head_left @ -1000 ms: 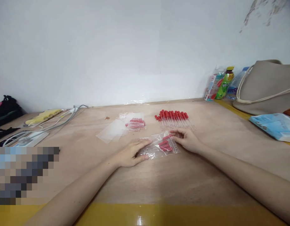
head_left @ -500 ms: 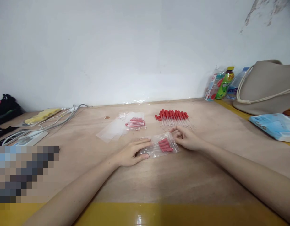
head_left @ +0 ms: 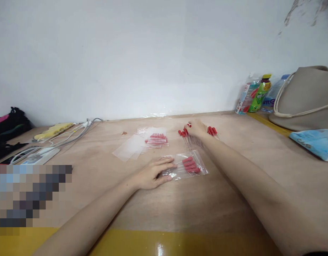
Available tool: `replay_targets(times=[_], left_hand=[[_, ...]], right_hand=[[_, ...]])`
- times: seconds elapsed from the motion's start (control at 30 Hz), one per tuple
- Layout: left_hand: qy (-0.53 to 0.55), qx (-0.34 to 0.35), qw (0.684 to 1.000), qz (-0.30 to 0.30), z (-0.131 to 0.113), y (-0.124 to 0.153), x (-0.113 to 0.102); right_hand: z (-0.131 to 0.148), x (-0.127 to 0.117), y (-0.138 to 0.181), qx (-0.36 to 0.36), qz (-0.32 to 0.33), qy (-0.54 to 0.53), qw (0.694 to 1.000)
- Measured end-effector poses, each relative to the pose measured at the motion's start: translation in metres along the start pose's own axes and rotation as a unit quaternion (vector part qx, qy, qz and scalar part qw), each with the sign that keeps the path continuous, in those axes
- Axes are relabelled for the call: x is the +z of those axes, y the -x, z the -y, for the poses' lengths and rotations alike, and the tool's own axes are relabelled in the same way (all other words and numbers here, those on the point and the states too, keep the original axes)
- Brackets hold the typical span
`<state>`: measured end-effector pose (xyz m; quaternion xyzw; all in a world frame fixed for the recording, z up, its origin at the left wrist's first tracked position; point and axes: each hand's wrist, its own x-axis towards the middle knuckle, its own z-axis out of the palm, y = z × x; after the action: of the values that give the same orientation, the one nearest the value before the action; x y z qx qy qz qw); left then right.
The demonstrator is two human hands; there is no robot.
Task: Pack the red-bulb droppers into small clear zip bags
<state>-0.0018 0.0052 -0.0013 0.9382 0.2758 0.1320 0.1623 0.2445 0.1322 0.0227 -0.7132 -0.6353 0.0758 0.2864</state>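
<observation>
My left hand [head_left: 154, 173] lies with its fingers stretched out over the left end of a clear zip bag [head_left: 179, 175], pressing it to the table. Several droppers with red rubber bulbs [head_left: 191, 165] lie side by side inside that bag, bulbs toward its right end. Farther back, my right hand [head_left: 197, 129] reaches over a row of loose droppers [head_left: 212, 131], its fingers closed at the red bulbs. It covers the middle of the row, and its fingertips are partly hidden. To the left, another bunch of droppers [head_left: 157, 138] rests on flat clear bags [head_left: 129, 145].
Bottles [head_left: 260, 93], a grey bag [head_left: 305, 96] and a blue packet [head_left: 313, 142] stand or lie at the right. Cables [head_left: 81, 131], a power strip [head_left: 42, 156] and a yellow item [head_left: 53, 131] are at the left. A white wall [head_left: 126, 60] rises behind the table.
My right hand has left the right end of the bag and moved back to the row of loose droppers. My left hand stays on the bag. The view has shifted slightly.
</observation>
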Motion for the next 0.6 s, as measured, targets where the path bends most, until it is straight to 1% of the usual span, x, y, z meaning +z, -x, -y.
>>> replay_targets(times=[0.07,0.2,0.4,0.47,0.5,0.57,0.6], left_hand=[[0.001,0.001,1.0,0.0,0.0,0.0,0.0],[0.005,0.006,1.0,-0.003,0.001,0.0,0.0],[0.01,0.004,1.0,-0.001,0.002,-0.001,0.001],[0.015,0.006,1.0,-0.003,0.002,0.0,0.001],[0.016,0.006,1.0,-0.004,0.002,0.0,0.001],[0.014,0.004,1.0,-0.002,0.003,0.0,0.001],[0.011,0.002,1.0,0.0,0.003,0.0,0.001]], right_hand=[[-0.001,0.004,-0.006,0.023,0.002,-0.018,1.0],[-0.007,0.003,-0.011,0.037,-0.005,-0.067,0.997],[-0.014,-0.009,-0.01,0.01,-0.035,-0.193,0.98],[-0.02,-0.019,-0.003,0.002,-0.055,-0.263,0.963],[-0.024,-0.025,0.004,0.003,-0.066,-0.312,0.948],[-0.037,-0.036,0.02,0.013,-0.085,-0.416,0.905],[-0.044,-0.04,0.031,0.024,-0.092,-0.448,0.889]])
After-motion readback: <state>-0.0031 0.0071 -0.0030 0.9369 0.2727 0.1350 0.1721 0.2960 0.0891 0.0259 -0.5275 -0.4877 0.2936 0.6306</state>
